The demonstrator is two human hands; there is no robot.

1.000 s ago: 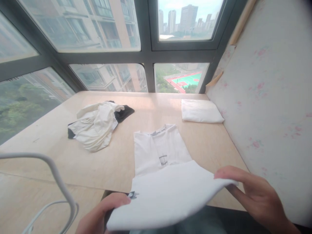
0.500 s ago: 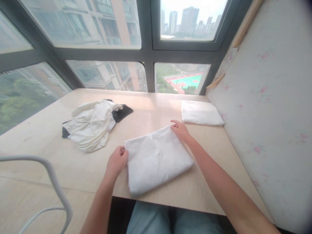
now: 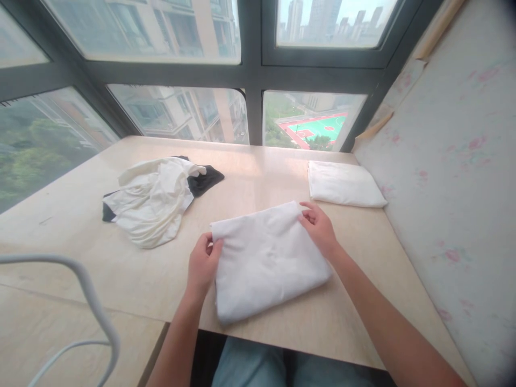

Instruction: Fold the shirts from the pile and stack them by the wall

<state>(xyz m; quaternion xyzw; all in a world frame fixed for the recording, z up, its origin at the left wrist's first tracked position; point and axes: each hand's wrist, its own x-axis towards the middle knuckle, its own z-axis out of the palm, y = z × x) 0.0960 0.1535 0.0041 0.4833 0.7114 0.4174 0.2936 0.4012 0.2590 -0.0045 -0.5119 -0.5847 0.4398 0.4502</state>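
Note:
A folded white cloth (image 3: pixel 270 263) lies at a slant near the front edge of the wooden table. At its upper left corner my left hand (image 3: pixel 204 260) is closed, with the thumb on top and the fingers curled at the edge. My right hand (image 3: pixel 318 226) grips the upper right corner, thumb on the fabric and index finger stretched out beyond the edge. Whether the cloth is a garment cannot be made out.
Behind on the right, a second folded white cloth (image 3: pixel 344 184) lies against the flowered wall (image 3: pixel 455 177). A crumpled white and black cloth heap (image 3: pixel 157 199) is at the left. A grey-white curved tube (image 3: pixel 91 298) stands at the lower left. Windows border the table's back.
Both hands have shifted slightly right in view. The right thumb now presses on the cloth's corner, and the left thumb reaches further over its edge. The cloth's far edge looks slightly lifted.

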